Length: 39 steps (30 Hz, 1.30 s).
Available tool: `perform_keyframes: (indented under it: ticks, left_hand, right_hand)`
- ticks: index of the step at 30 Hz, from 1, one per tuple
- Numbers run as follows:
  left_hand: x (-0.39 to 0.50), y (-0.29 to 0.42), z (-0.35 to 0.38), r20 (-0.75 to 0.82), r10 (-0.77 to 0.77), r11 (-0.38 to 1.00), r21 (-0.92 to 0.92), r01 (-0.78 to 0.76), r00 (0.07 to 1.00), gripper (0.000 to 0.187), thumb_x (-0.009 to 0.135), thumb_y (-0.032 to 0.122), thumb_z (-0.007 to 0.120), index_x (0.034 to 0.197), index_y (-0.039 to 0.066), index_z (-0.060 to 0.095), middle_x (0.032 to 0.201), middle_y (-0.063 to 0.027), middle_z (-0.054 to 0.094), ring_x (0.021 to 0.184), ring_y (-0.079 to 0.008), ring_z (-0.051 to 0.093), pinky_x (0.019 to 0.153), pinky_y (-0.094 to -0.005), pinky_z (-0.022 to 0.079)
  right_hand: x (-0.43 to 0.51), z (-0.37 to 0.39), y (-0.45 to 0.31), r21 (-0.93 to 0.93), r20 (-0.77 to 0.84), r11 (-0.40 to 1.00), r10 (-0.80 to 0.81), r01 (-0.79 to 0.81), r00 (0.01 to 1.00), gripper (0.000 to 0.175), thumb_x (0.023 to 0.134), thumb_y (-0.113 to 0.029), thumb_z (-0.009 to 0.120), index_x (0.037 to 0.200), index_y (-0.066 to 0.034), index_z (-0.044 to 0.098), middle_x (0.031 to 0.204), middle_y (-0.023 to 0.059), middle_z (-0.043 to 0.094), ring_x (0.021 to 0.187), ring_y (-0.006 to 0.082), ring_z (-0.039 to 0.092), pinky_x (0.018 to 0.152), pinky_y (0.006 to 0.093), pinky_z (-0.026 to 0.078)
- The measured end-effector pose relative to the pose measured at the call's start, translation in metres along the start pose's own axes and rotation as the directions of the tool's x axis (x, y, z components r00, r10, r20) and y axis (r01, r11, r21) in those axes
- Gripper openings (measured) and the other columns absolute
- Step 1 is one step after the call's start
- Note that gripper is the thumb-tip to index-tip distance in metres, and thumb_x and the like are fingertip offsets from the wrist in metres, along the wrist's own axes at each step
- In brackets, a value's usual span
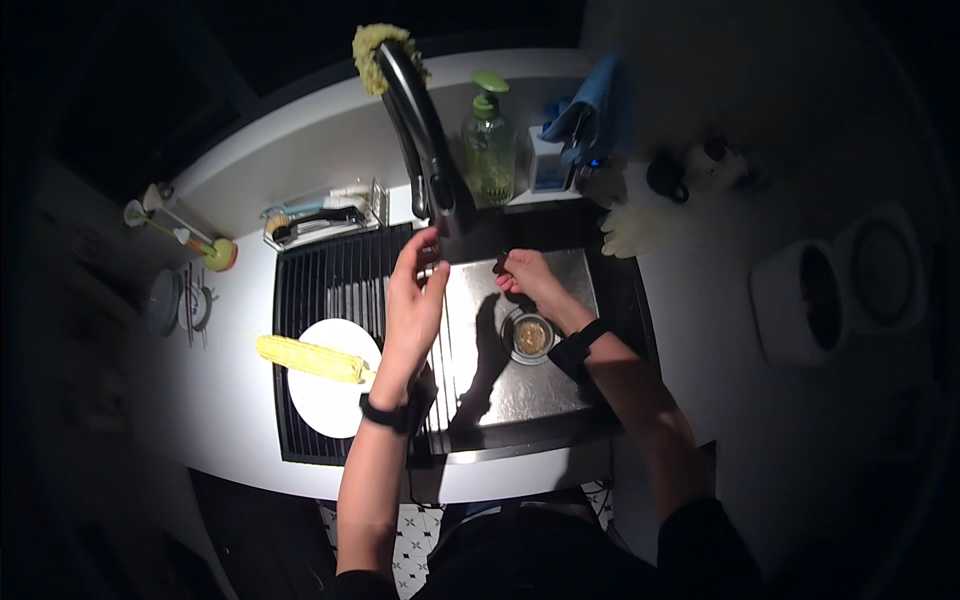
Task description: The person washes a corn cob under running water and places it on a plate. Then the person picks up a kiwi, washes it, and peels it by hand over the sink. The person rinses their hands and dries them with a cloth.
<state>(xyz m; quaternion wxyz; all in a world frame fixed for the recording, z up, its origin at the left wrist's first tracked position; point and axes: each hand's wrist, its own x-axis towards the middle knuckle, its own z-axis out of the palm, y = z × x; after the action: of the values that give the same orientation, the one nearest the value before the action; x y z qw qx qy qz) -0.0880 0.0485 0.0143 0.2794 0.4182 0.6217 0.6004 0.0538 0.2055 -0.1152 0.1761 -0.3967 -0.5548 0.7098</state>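
Over the sink's left edge, my left hand [417, 300] is raised with thumb and fingers apart, just below the base of the dark faucet [420, 105]. My right hand [529, 277] is closed around a small dark item [501, 264] above the stainless steel sink [480, 300]; what the item is cannot be told. Below that hand lies the round drain strainer [532, 337], with light bits in it. To the left, a peeled corn cob [311, 358] lies across a white plate [330, 409] on the black ribbed rack [300, 300].
Behind the sink stand a green soap pump bottle [489, 150] and a wire caddy with brushes [322, 217]. Pale gloves [630, 229] lie right of the sink, near a blue cloth [596, 112]. A white appliance [795, 304] stands far right, small dishes [165, 300] far left.
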Motion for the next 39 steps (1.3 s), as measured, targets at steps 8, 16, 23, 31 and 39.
perform_keyframes:
  ticks: [8, 16, 23, 31, 39]
  left_hand:
    - [0.111, -0.055, 0.025, -0.127, -0.092, 0.991, -0.111, 0.078, 0.988, 0.022, 0.101, 0.019, 0.053, 0.116, 0.003, 0.057, 0.096, -0.0013, 0.06, 0.087, -0.0109, 0.054, 0.079, -0.0263, 0.047]
    - [0.076, -0.077, 0.031, -0.17, -0.273, 0.957, -0.147, 0.25, 0.947, 0.045, 0.099, 0.022, 0.059, 0.138, 0.002, 0.048, 0.127, -0.0098, 0.058, 0.113, -0.0183, 0.055, 0.098, -0.0301, 0.043]
    - [0.026, -0.12, 0.09, -0.114, -0.497, 0.859, -0.202, 0.47, 0.86, 0.063, 0.097, 0.008, 0.044, 0.157, 0.013, 0.026, 0.135, -0.0099, 0.052, 0.12, -0.0213, 0.051, 0.102, -0.0328, 0.042]
    - [-0.008, -0.098, 0.098, 0.01, -0.568, 0.727, -0.462, 0.508, 0.823, 0.053, 0.104, 0.044, 0.044, 0.143, 0.009, 0.043, 0.127, -0.0068, 0.053, 0.115, -0.0186, 0.051, 0.1, -0.0319, 0.041]
    - [0.025, -0.139, 0.067, 0.035, -0.43, 0.738, -0.561, 0.374, 0.902, 0.066, 0.105, 0.052, 0.037, 0.153, 0.006, 0.035, 0.149, -0.0111, 0.043, 0.131, -0.022, 0.045, 0.109, -0.0307, 0.036]
  right_hand:
    - [0.003, 0.019, 0.003, 0.237, 0.003, 0.964, 0.125, -0.122, 0.992, 0.008, 0.096, -0.019, 0.058, 0.098, -0.0105, 0.058, 0.083, 0.0022, 0.062, 0.069, 0.0099, 0.058, 0.062, 0.0253, 0.052]
    - [0.01, 0.019, 0.03, 0.44, -0.009, 0.886, 0.171, -0.149, 0.985, 0.009, 0.097, -0.011, 0.051, 0.096, -0.0075, 0.059, 0.082, 0.0052, 0.063, 0.07, 0.0148, 0.06, 0.063, 0.029, 0.053]
    - [0.031, 0.04, 0.062, 0.537, -0.132, 0.839, 0.187, -0.088, 0.973, 0.022, 0.091, 0.0, 0.044, 0.098, -0.001, 0.065, 0.085, 0.011, 0.067, 0.072, 0.0217, 0.064, 0.061, 0.0334, 0.052]
    - [0.031, 0.065, 0.103, 0.67, 0.154, 0.737, -0.02, -0.089, 0.988, 0.061, 0.105, -0.055, 0.042, 0.145, -0.0091, 0.045, 0.137, 0.0067, 0.054, 0.125, 0.0187, 0.05, 0.104, 0.0329, 0.041]
    - [-0.006, 0.091, 0.027, 0.463, 0.068, 0.882, 0.061, -0.085, 0.996, 0.071, 0.101, -0.051, 0.052, 0.152, -0.0048, 0.038, 0.146, 0.0097, 0.048, 0.132, 0.0197, 0.046, 0.105, 0.0344, 0.041]
